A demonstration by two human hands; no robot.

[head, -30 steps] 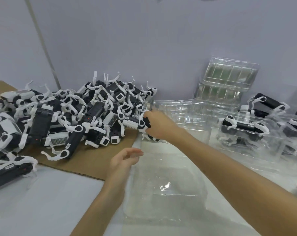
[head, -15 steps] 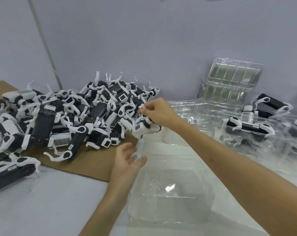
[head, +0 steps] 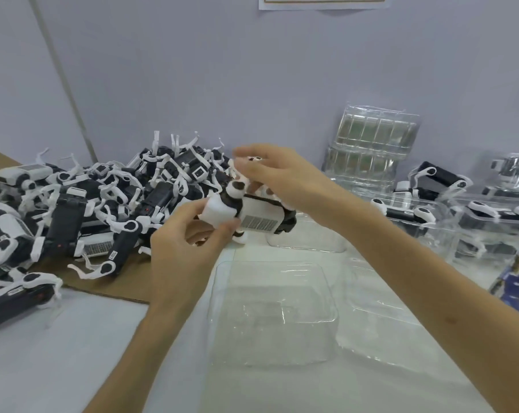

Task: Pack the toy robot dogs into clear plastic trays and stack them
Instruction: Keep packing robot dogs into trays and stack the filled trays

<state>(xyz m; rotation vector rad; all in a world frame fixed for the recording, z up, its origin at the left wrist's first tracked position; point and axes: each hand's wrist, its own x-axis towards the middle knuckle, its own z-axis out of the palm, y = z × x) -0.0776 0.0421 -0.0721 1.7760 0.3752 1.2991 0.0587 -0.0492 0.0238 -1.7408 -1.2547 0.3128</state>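
Both hands hold one black and white toy robot dog [head: 253, 217] in the air, above the far edge of an open clear plastic tray [head: 271, 314]. My left hand [head: 189, 245] grips its white head end from below. My right hand [head: 279, 181] curls over its back and legs from above. The dog lies belly side toward me, with a grille visible. A large pile of loose robot dogs [head: 97, 204] covers the brown cardboard [head: 115, 278] on the left.
Clear trays holding packed dogs [head: 425, 216] line the right side. Empty clear trays [head: 371, 150] stand stacked against the grey wall. Another empty tray half [head: 377, 296] lies right of the open tray. A blue printed item [head: 517, 278] sits at the right edge.
My right hand pulled one dog out of the pile and lifted it toward me. My left hand rose from beside the tray and took hold of the dog's head end.
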